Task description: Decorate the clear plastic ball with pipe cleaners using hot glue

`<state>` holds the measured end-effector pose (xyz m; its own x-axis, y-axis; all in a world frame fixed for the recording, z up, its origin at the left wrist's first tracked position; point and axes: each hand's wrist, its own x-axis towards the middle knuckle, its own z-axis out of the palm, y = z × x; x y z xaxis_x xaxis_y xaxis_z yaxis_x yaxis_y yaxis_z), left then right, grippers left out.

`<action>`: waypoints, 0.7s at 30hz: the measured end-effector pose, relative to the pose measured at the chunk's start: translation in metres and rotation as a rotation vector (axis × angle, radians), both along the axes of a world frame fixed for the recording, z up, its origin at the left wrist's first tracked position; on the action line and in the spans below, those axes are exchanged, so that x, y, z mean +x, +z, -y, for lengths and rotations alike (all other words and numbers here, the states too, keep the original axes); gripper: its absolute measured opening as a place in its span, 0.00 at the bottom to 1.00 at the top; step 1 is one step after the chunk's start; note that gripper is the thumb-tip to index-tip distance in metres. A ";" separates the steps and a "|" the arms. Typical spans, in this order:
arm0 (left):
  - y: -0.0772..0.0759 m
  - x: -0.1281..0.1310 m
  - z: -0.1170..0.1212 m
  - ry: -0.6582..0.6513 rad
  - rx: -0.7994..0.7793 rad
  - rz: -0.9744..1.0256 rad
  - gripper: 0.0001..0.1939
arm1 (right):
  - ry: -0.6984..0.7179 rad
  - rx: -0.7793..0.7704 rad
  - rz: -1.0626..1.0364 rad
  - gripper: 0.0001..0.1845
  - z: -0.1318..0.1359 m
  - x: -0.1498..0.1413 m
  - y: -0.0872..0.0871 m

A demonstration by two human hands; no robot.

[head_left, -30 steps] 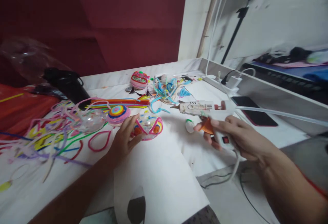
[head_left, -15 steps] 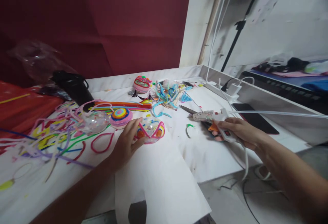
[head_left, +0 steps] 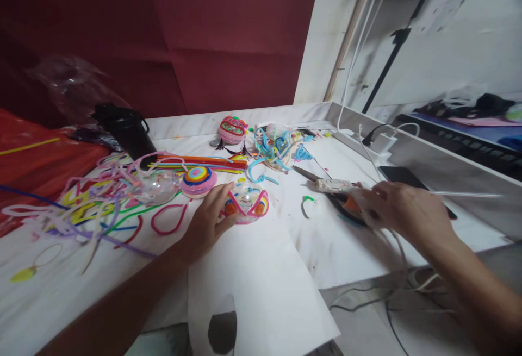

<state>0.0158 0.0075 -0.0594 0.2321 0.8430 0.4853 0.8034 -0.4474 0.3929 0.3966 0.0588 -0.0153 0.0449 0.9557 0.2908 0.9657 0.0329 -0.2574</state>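
- Left grip [head_left: 211,217] pinches a clear, rounded plastic piece trimmed in pink [head_left: 249,199], on the white marbled desk [head_left: 346,263].
- Right grip [head_left: 414,212] is at a white plastic glue gun [head_left: 333,185]; cannot tell whether closed.
- Black lidded bottle [head_left: 125,132]: contents hidden.
- Clear, round plastic shell [head_left: 158,188] lies among multicoloured fuzzy strips [head_left: 100,207].

The right hand [head_left: 411,212] (blurred) partly hides the glue gun [head_left: 332,185]; the paper [head_left: 265,285] is cut off below.
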 end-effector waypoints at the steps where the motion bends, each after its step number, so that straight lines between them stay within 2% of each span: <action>1: 0.000 0.000 0.000 0.003 -0.005 -0.006 0.30 | 0.020 0.054 0.016 0.20 0.004 -0.009 0.003; 2: 0.001 0.000 0.000 0.005 -0.005 -0.009 0.30 | 0.131 0.082 -0.013 0.18 0.009 -0.021 0.005; 3: 0.001 0.000 0.000 0.005 -0.001 -0.010 0.30 | 0.218 0.109 -0.133 0.18 0.012 -0.036 0.008; 6: -0.001 0.000 -0.001 0.001 0.022 -0.007 0.30 | 0.477 -0.070 -0.458 0.22 0.019 -0.088 0.017; 10: -0.001 0.001 -0.001 -0.021 0.031 -0.012 0.30 | 0.691 -0.239 -0.520 0.30 0.016 -0.149 0.030; 15: 0.000 0.003 -0.002 -0.058 0.052 0.008 0.30 | 0.672 -0.415 -0.399 0.33 0.005 -0.183 0.040; 21: 0.001 0.003 -0.002 -0.047 0.039 0.001 0.31 | 0.687 -0.391 -0.323 0.33 -0.004 -0.189 0.041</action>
<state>0.0188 0.0098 -0.0581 0.2705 0.8115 0.5180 0.7809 -0.4996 0.3749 0.2073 0.0625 0.0254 -0.5573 0.8303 0.0065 0.6413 0.4355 -0.6317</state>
